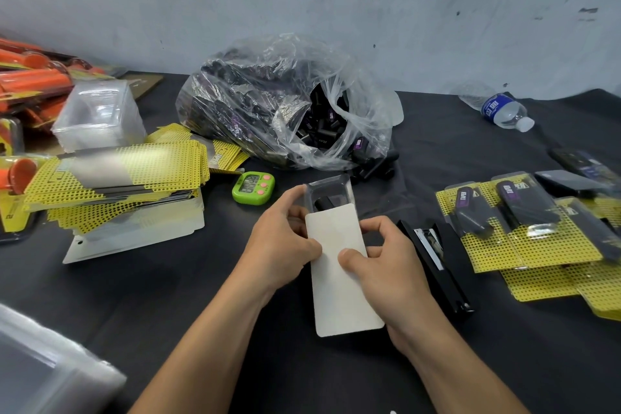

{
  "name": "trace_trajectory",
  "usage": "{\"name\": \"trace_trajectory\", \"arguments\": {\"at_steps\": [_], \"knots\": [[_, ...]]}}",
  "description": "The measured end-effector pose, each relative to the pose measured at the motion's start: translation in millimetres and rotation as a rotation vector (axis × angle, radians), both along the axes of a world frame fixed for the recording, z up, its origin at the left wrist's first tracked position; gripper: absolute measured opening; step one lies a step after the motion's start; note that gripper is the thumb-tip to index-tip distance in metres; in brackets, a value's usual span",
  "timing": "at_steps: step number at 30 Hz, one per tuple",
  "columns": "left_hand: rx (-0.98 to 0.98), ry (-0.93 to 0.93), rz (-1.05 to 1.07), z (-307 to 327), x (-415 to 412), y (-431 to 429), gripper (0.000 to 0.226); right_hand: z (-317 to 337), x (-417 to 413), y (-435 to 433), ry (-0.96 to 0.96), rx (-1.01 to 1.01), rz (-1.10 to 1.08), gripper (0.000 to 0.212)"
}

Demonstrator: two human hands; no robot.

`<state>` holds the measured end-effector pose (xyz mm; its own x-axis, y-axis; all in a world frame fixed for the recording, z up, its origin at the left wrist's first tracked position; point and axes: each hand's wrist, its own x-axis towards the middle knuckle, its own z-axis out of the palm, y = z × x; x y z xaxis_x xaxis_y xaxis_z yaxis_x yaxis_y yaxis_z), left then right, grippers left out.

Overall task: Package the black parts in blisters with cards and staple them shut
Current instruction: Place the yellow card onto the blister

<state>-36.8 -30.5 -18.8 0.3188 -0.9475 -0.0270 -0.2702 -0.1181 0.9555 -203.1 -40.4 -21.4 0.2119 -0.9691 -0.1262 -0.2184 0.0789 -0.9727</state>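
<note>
card [339,265] lies between left hand [285,242] and right hand [383,262], both pinching it.

card [339,265] hides most of the black part [323,203]; water bottle label [495,107] perhaps blurred

The left forearm [208,339] and right forearm [453,356] are bare as far as I can see. The left hand [282,242] and right hand [386,265] are also bare, with short nails.

I read "TAPER" on a purple-labelled black part [359,144] in the bag [369,104], "TAPER" again on a packed part [470,208]; bottle label [494,109] too blurred.
</note>
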Motion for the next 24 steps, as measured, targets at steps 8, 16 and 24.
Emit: {"name": "trace_trajectory", "arguments": {"at_steps": [8, 16, 24], "knots": [[0.040, -0.086, -0.060, 1.1, -1.9, 1.1, 0.108, 0.7, -0.5, -1.3, 0.051, -0.079, -0.002, 0.032], [0.056, -0.247, -0.022, 2.1, -9.4, 5.3, 0.100, -3.3, -1.2, -4.0, 0.091, -0.143, -0.015, 0.024], [-0.042, -0.252, 0.020, -1.0, -17.3, 9.0, 0.067, -8.4, -1.3, -8.1, 0.087, -0.161, -0.044, 0.026]]}}
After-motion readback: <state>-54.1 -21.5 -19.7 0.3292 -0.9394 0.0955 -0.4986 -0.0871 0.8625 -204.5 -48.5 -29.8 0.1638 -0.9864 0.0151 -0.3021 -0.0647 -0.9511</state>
